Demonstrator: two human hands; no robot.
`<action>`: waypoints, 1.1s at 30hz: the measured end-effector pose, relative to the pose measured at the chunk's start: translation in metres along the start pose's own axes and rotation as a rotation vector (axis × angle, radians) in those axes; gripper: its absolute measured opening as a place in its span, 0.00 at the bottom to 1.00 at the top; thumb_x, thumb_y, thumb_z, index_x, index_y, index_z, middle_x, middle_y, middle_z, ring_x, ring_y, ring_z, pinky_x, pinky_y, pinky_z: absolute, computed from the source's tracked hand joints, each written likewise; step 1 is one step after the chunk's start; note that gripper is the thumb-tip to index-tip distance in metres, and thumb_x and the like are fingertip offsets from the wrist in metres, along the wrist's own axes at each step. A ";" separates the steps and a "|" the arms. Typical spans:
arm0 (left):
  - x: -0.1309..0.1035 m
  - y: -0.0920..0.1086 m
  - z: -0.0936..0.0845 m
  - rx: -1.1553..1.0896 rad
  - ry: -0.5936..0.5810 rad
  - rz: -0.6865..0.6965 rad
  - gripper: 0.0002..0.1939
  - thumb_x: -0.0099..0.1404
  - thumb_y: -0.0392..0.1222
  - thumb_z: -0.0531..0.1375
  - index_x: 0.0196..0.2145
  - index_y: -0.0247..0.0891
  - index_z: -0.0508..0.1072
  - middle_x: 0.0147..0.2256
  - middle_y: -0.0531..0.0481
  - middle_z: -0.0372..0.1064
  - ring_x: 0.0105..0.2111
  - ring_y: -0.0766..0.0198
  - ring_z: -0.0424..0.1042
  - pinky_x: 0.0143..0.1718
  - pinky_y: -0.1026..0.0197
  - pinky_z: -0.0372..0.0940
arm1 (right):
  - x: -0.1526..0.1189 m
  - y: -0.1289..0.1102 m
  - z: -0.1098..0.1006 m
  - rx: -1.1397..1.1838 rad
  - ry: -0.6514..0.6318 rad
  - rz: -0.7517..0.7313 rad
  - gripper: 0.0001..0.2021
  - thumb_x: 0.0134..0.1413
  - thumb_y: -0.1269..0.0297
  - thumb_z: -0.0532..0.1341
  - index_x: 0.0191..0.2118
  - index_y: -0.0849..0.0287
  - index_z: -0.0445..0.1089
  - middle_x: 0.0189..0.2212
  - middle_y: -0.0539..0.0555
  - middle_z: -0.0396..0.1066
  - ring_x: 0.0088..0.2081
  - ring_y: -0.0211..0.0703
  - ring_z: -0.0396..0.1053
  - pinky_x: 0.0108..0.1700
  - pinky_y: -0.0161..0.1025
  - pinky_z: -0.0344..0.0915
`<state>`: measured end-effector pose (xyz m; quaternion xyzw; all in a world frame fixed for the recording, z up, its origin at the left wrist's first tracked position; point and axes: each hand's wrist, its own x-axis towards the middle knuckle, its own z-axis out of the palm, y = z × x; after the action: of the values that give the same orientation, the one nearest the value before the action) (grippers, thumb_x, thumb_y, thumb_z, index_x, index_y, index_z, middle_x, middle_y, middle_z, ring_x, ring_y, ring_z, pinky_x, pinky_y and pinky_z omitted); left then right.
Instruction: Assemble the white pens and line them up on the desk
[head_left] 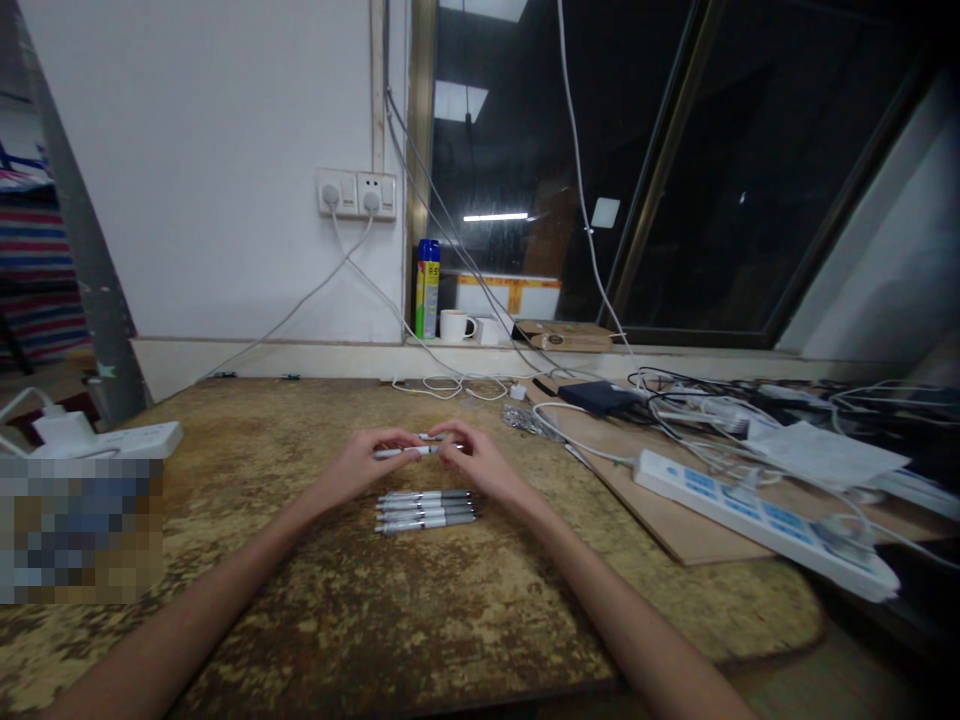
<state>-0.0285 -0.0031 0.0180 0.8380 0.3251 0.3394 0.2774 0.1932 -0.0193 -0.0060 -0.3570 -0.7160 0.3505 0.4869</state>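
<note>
Several pens (425,511) lie side by side on the worn tabletop (405,630) before me, bodies roughly parallel, pale ends toward nine o'clock and grey ends toward three; they sit so tightly together that I cannot count them surely. Taking that row as the clock's centre, I have one white pen (405,452) at twelve o'clock, just beyond the row and apart from it. My left hand (367,458), at eleven, pinches its pale end between thumb and fingers; my right hand (478,462), at one, has its fingertips closed about the other end, hiding much of it. A slim pale shape (430,437) shows just behind, and I cannot tell whether that is a second pen or a loose part. As I judge it, the row is the finished portion, neatly aligned, while the piece between my fingers is mid-handling and not yet laid down with the others. Whether more remain after it I cannot say. Off at two o'clock rests a crumpled clear bag (529,420), its contents too blurred to read; a white power strip (765,520) stretches at three.
</note>
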 end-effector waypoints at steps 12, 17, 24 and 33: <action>0.000 -0.002 -0.001 -0.006 0.010 0.007 0.17 0.65 0.52 0.62 0.44 0.40 0.80 0.45 0.47 0.79 0.45 0.56 0.76 0.49 0.58 0.67 | -0.001 -0.002 0.003 0.007 -0.031 0.031 0.12 0.62 0.58 0.57 0.46 0.57 0.71 0.22 0.46 0.66 0.24 0.37 0.62 0.28 0.34 0.57; 0.000 -0.002 0.000 -0.002 0.015 0.022 0.16 0.65 0.52 0.61 0.44 0.41 0.80 0.44 0.48 0.79 0.44 0.56 0.76 0.49 0.58 0.66 | 0.000 -0.001 0.002 -0.028 -0.007 0.025 0.14 0.64 0.55 0.56 0.45 0.58 0.72 0.25 0.48 0.69 0.28 0.39 0.65 0.31 0.35 0.59; -0.001 0.000 -0.006 0.083 0.051 0.040 0.15 0.65 0.52 0.62 0.43 0.42 0.81 0.42 0.48 0.80 0.42 0.56 0.76 0.46 0.59 0.67 | -0.003 -0.006 0.003 -0.017 -0.037 -0.024 0.12 0.62 0.56 0.58 0.44 0.57 0.73 0.26 0.47 0.65 0.29 0.39 0.62 0.33 0.35 0.57; 0.004 -0.001 -0.009 -0.082 0.213 -0.211 0.26 0.53 0.57 0.70 0.42 0.35 0.76 0.32 0.46 0.80 0.33 0.54 0.78 0.34 0.59 0.69 | 0.001 -0.001 0.012 0.231 -0.025 0.085 0.15 0.59 0.52 0.60 0.45 0.57 0.71 0.24 0.47 0.67 0.27 0.39 0.62 0.32 0.36 0.57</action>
<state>-0.0333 0.0022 0.0241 0.7464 0.4246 0.4083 0.3097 0.1811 -0.0207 -0.0083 -0.3241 -0.6612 0.4552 0.5005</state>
